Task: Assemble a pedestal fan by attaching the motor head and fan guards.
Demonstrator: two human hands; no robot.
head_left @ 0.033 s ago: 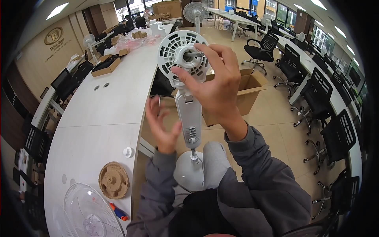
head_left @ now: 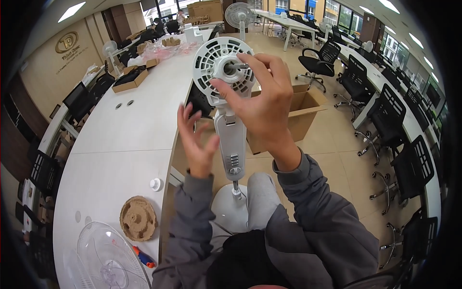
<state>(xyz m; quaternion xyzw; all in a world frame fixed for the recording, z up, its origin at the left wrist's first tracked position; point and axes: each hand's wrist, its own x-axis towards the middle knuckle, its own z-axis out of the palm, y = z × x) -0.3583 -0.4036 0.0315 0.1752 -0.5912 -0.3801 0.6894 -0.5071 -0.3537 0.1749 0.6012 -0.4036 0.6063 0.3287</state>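
Observation:
A white standing fan without its blades or front guard stands in front of me. Its round slotted motor housing (head_left: 204, 62) faces me, with a metal shaft (head_left: 236, 66) coming out of the middle. My right hand (head_left: 264, 98) has its thumb and index finger spread across the raised ring at the centre of the housing, gripping it. The other fingers are curled and partly hidden. My left hand (head_left: 195, 144) hovers to the left of the fan's control column (head_left: 231, 144), open, fingers apart, holding nothing. Below, the round white base (head_left: 226, 209) rests on the floor beside my leg.
On the white table (head_left: 120, 135) at left lie a small white cap (head_left: 155, 184), a round brown cardboard-pulp piece (head_left: 138, 218), a blue-and-orange tool (head_left: 144, 256) and clear fan parts (head_left: 113, 255). An open cardboard box (head_left: 303, 115) stands behind the fan. Black office chairs (head_left: 385, 115) line the right.
My left hand has risen slightly and its fingers have spread a little. The right hand stays at the motor housing.

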